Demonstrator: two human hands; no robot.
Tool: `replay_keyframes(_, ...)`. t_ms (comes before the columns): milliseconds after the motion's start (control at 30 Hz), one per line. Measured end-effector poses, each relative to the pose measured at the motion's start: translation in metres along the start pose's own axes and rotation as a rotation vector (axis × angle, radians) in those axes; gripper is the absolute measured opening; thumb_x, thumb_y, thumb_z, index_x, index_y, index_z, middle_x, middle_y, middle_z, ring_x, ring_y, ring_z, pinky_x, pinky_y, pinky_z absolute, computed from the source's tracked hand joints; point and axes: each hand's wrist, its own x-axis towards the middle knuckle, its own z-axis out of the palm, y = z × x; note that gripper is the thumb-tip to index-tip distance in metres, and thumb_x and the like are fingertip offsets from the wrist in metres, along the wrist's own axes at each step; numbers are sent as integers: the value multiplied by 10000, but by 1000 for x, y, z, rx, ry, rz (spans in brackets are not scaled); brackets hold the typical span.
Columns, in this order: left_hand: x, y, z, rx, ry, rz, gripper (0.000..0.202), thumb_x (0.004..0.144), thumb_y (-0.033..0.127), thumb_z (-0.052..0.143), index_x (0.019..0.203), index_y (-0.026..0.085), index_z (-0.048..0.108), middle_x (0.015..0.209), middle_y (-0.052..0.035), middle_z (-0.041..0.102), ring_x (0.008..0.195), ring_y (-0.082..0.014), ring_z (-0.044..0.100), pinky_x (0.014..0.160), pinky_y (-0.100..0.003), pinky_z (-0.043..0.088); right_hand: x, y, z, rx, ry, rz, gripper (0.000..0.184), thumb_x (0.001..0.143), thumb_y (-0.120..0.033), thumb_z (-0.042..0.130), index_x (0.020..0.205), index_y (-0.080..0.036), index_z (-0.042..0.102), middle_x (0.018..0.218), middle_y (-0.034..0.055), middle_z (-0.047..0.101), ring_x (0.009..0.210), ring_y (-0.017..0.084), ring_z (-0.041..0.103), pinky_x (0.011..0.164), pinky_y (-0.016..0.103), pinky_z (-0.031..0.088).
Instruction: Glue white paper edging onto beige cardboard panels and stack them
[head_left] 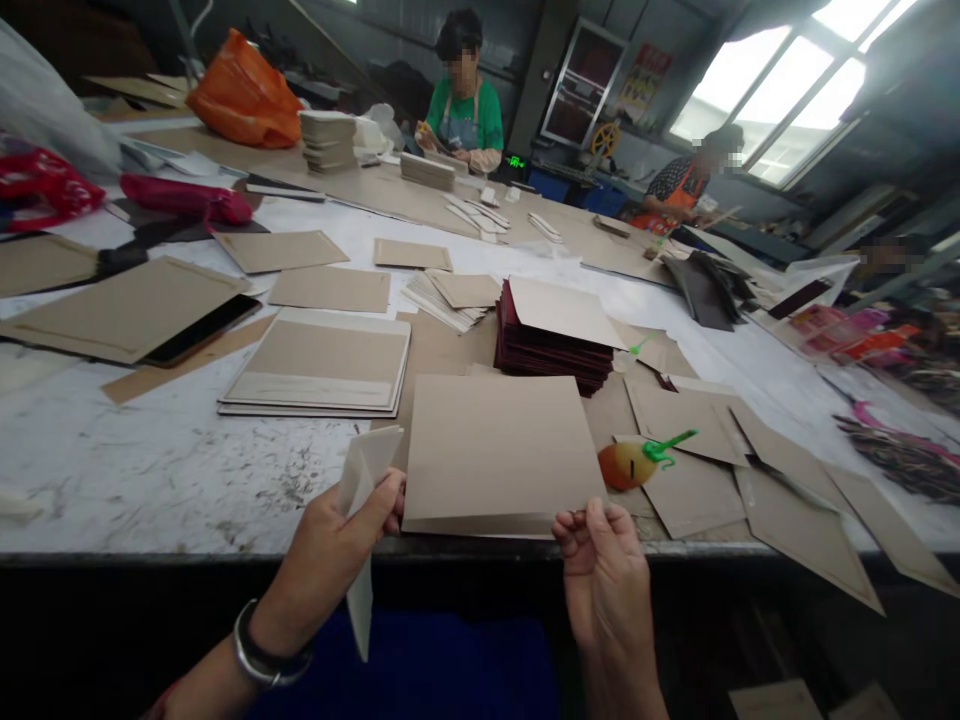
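Note:
A flat grey-brown cardboard sheet (499, 450) lies at the front edge of the table, its near edge slightly raised. My left hand (349, 525) is closed around a folded pale paper strip (361, 490) that sticks out above and below it, and its fingertips meet the sheet's left edge. With thumb and fingers together, my right hand (604, 545) pinches the lower right corner of the same sheet. Just behind the sheet stands a stack of dark red boards (551, 345) topped by a pale one. A gourd-shaped orange and green object (630, 465) sits to its right.
To the left lies a stack of wide cardboard panels (319, 365). Loose cardboard pieces (690, 490) overlap on the right, some jutting past the table edge. An orange bag (244, 95) is at the back left. Two people, one in a green shirt (487, 115), work across the table.

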Motion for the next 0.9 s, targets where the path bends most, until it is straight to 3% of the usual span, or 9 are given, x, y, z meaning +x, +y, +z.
replay_keyframes(100, 6, 1, 0, 78, 24, -42, 367, 623, 522, 609, 674, 159, 629, 518, 11, 591, 534, -152, 566, 546, -250, 450, 1, -3, -7, -117, -32, 10, 328, 615, -351, 757, 723, -192, 493, 564, -71, 593, 542, 97, 594, 524, 197, 510)
replay_keyframes(267, 12, -2, 1, 213, 69, -79, 380, 619, 526, 610, 488, 174, 551, 468, 0, 573, 487, -154, 545, 484, -247, 418, 4, -10, -27, -524, -113, -4, 320, 716, -429, 661, 637, -182, 474, 489, -53, 544, 462, 89, 499, 448, 181, 404)
replay_keyframes(467, 14, -10, 2, 212, 13, -40, 328, 642, 489, 601, 681, 167, 643, 602, -6, 637, 604, -187, 592, 558, -260, 453, 10, -13, -45, -973, -209, 1, 375, 778, -509, 539, 583, -208, 428, 409, -51, 494, 411, 103, 444, 463, 215, 350)
replay_keyframes(667, 13, -19, 3, 233, -16, -40, 376, 667, 504, 579, 835, 178, 660, 721, -12, 675, 737, -213, 625, 686, -278, 469, 14, -16, -47, -1142, -239, 8, 395, 764, -559, 480, 564, -229, 392, 414, -56, 469, 429, 125, 468, 496, 236, 361)
replay_keyframes(900, 12, -18, 5, 210, 14, -38, 366, 632, 520, 593, 766, 188, 668, 674, -13, 675, 694, -218, 632, 634, -267, 481, 20, -16, -52, -1329, -261, -54, 409, 774, -570, 411, 545, -234, 358, 431, -51, 430, 460, 139, 455, 513, 250, 336)
